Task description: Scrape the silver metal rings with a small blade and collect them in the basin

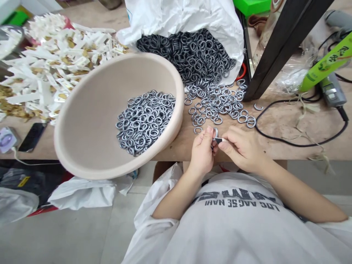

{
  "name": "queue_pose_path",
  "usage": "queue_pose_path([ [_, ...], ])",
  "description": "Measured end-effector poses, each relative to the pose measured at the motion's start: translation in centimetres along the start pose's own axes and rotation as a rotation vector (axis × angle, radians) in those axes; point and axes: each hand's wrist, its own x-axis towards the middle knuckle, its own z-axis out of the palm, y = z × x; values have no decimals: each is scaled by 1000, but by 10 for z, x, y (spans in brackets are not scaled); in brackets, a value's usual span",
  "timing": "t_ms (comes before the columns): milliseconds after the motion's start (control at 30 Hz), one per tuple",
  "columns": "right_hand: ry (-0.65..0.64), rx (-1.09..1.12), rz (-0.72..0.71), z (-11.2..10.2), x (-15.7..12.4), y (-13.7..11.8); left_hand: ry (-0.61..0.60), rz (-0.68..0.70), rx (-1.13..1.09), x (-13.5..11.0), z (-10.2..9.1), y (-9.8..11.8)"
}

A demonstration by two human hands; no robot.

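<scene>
My left hand [202, 152] pinches a grey metal ring [216, 131] upright between thumb and fingers, near the table's front edge. Against that ring, my right hand [242, 148] grips a small dark flat tool [218, 140], most of it hidden by the fingers. Just beyond both hands, loose grey rings [220, 104] are scattered on the table. To the left, a large beige basin [85, 117] stands tilted, with a pile of shiny rings [145, 121] in it. Darker rings [189, 55] spill from a white sack [187, 16] at the back.
A heap of white and tan pieces [63, 62] covers the back left. A phone [33, 136] lies at the left edge. On the right are a dark metal post [283, 47], a black cable [297, 144], a green packet [327, 64] and a grey device [333, 90].
</scene>
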Motion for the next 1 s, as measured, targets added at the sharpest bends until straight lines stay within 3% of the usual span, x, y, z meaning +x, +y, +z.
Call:
queue_pose_path([
  [233, -43, -93, 36, 3, 2, 2, 14, -7, 1, -4, -1, -4],
  [400, 136, -244, 338, -4, 22, 28, -196, -115, 23, -16, -9, -5],
  [567, -65, -592, 302, 4, 45, 34, -100, -98, -97, -11, -25, 12],
  [667, -143, -654, 291, 10, 50, 33, -38, -49, -91, -5, -32, 19],
  [733, -96, -555, 280, 9, 48, 33, 5, -7, -37, -2, -35, 20],
  [833, 6, -148, 283, 1, 38, 32, 20, 39, 75, 2, -38, 18],
  [933, 70, 314, 348, -3, 26, 22, -34, 36, 143, 3, -34, 13],
  [1000, 113, 505, 404, -1, 19, 12, -84, 19, 140, 3, -26, 7],
])
